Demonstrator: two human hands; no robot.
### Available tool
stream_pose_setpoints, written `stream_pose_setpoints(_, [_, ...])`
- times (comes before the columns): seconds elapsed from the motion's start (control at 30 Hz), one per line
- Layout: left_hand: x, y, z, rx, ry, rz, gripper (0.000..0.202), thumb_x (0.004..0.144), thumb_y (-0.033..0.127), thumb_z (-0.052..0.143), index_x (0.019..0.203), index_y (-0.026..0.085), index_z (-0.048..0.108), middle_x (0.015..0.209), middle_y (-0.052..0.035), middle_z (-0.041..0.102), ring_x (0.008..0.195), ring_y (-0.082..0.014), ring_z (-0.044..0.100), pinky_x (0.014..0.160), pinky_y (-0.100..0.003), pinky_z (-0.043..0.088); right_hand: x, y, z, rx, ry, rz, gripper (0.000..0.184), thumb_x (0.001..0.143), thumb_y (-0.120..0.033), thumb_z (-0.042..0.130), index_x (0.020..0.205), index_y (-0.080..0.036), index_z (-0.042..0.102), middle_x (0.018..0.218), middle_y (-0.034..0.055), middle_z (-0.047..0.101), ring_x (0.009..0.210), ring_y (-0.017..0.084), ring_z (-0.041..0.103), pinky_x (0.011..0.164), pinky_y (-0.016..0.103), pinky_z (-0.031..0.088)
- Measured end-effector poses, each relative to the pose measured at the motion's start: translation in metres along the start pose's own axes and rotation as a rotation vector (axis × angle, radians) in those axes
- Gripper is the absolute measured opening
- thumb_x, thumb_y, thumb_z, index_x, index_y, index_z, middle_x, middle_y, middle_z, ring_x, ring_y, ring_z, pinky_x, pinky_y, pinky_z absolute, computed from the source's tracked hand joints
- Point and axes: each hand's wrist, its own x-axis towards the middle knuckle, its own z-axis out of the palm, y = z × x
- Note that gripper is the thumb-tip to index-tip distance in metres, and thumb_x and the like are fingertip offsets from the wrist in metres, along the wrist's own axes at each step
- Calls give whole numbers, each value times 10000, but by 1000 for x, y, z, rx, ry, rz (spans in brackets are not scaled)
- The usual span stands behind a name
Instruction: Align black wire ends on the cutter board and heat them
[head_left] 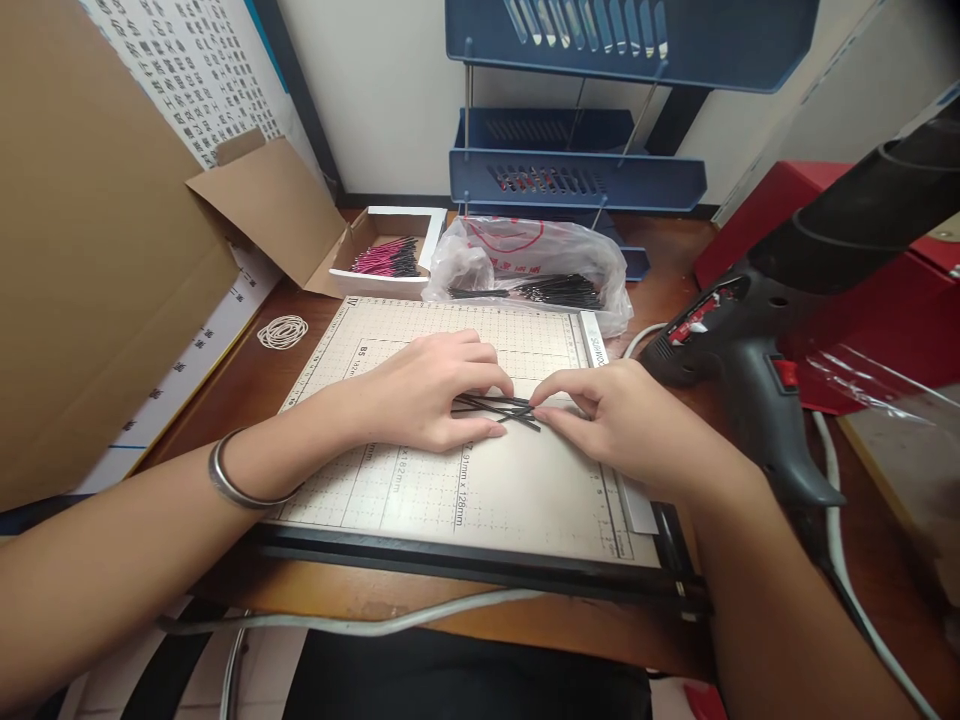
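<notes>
Several thin black sticks (pixel 491 404) lie in a loose, partly crossed bundle on the cream paper cutter board (pixel 525 490), which is printed with a grid and sizes. My left hand (pixel 450 385) curls over the left part of the bundle, thumb on the near side and fingers on the far side. From the right, my right hand (pixel 600 405) pinches at the right ends with thumb and forefinger. The left ends of the sticks are hidden under my left palm. A metal bangle (pixel 225 472) circles my left wrist.
Behind the board stand a small open box (pixel 442 235) of pink and black sticks and a plastic bag (pixel 525 262) with more black ones. White rubber bands (pixel 282 332) lie left. A black heat gun (pixel 772 370) leans at right, before a red box (pixel 720 245). Blue shelves (pixel 577 178) rise behind.
</notes>
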Motion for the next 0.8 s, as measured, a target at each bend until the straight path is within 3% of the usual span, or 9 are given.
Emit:
stream_pose_setpoints(0.13, [0, 0, 0, 6, 9, -1, 236, 941, 368, 630, 1048, 187, 737, 914, -68, 698, 876, -222, 605, 815, -344, 461, -2, 0, -1, -3, -25, -8, 193, 878, -266, 583, 871, -267, 776, 517, -60, 425, 501, 80, 354, 571, 256, 256])
stream_pose_setpoints(0.43, [0, 0, 0, -17, 39, 5, 158, 941, 314, 621, 907, 178, 693, 849, -56, 682, 819, -201, 578, 763, -320, 437, -2, -3, 0, 0, -45, 1, 168, 885, -344, 621, 874, -267, 770, 502, -67, 408, 489, 79, 337, 561, 261, 250])
stream_pose_setpoints(0.8, [1, -3, 2, -41, 58, 30, 259, 999, 380, 569, 867, 183, 673, 808, -47, 678, 785, -191, 574, 760, -318, 424, -1, -3, 0, -19, -31, 17, 185, 866, -274, 585, 839, -254, 766, 519, -56, 434, 506, 82, 356, 578, 263, 256])
